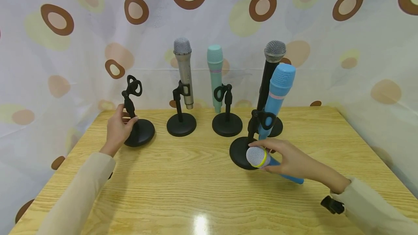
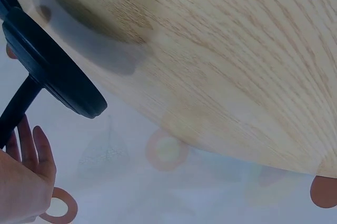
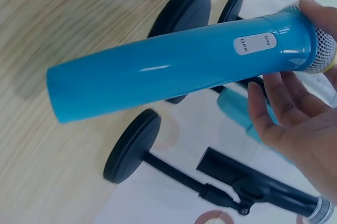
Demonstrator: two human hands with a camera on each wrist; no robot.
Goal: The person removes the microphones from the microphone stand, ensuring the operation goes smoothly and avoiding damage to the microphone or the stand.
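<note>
My left hand (image 1: 119,128) grips the upright pole of a black microphone stand (image 1: 140,133) at the table's left. Its ring clip holds no microphone, and in the left wrist view its round base (image 2: 58,71) stands apart from its shadow on the wood. Toward the right, my right hand (image 1: 290,157) pinches a blue microphone (image 3: 158,71) near its head, between thumb and fingers. This microphone has a silver mesh head, a yellow ring and an on/off switch plate. It is tilted, tail toward the lower right in the head view, overlapping the base of the nearest stand (image 1: 240,153).
Behind stand a silver microphone (image 1: 184,71), a mint-green one (image 1: 215,68) and a black one (image 1: 269,79), each in a black stand. A light blue microphone (image 1: 277,90) sits in the nearest stand, partly covering the black one. A patterned curtain (image 1: 209,17) hangs behind the wooden table (image 1: 163,180).
</note>
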